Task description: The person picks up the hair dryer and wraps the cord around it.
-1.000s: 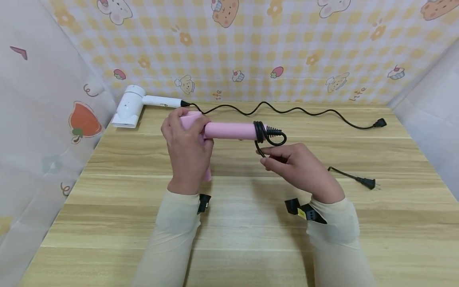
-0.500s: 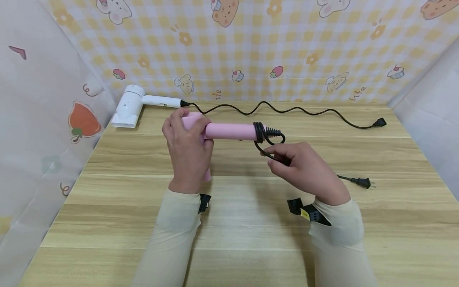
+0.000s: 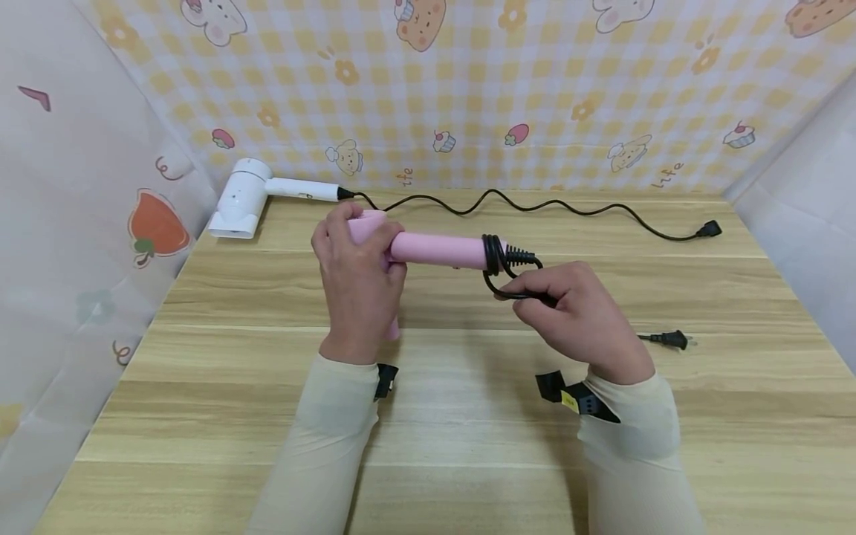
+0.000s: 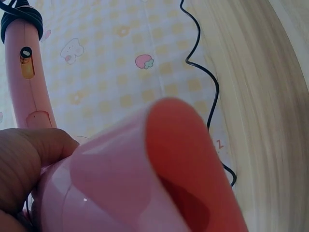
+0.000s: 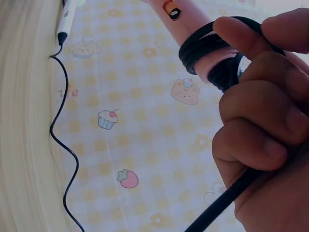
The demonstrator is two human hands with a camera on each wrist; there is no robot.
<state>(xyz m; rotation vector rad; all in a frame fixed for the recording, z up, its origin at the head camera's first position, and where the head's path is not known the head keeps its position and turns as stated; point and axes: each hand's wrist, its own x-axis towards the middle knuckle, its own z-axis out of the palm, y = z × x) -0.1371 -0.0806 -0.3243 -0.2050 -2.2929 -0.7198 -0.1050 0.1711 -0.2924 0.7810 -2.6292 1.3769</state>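
The table [image 3: 461, 446] is being viewed from the head, forward and down. The pink dryer [image 3: 438, 250] is being shared close up by both wrist views.

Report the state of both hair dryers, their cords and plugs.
Pink hair dryer: gripped by left hand
Pink dryer's cord: partly wound round handle, held by right hand
Pink dryer's plug: unplugged
White hair dryer: lying on table
White dryer's cord: unwound, laid out wavy
White dryer's plug: unplugged
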